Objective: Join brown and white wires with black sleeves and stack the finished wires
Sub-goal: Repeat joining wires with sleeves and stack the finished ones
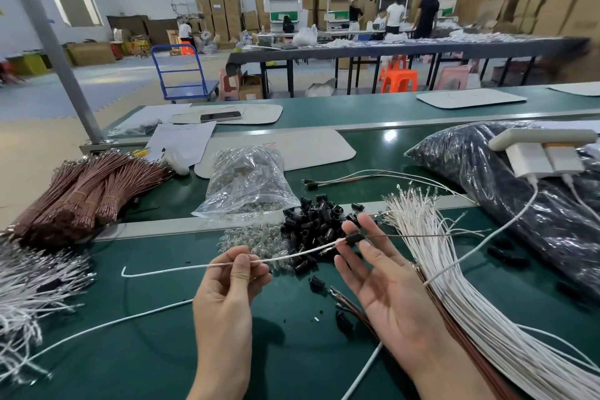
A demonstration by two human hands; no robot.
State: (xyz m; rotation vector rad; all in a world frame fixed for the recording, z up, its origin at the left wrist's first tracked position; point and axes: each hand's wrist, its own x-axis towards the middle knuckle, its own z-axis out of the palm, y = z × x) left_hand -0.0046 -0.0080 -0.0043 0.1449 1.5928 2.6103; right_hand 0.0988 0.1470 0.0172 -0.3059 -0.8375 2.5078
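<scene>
left hand [230, 279] is pinching the white wire [168, 269] between thumb and fingertips. right hand [383, 282] is palm-up with the fingers pretty much straight, and the black sleeve [355, 238] lies across its fingertips. honestly can't tell if a finger is clamping it or it's just resting there. the thing that matters imo: the whole assembly runs left to right above the near part of the surface [292, 351], tilted up a bit toward the right. the white wire's hooked free end is out left of the left hand, the sleeve is at the right hand, and the thin brown wire [422, 236] trails off right from it. so the right hand is the one at the joint and the left only steadies the tail. whether both terminals are seated inside the sleeve is hidden, and the wire ends at its mouth are too small to read. a few loose brown wires [352, 304] poke out from under the right palm. toward the left edge is a tangle of white wires [29, 299] with dark bits in it, maybe the finished stack, cut off by the frame. the white wire bundle [461, 273] fans along the right side. just past the hands sits the sleeve pile [308, 221], and further back two finished-looking pairs [311, 185].
</scene>
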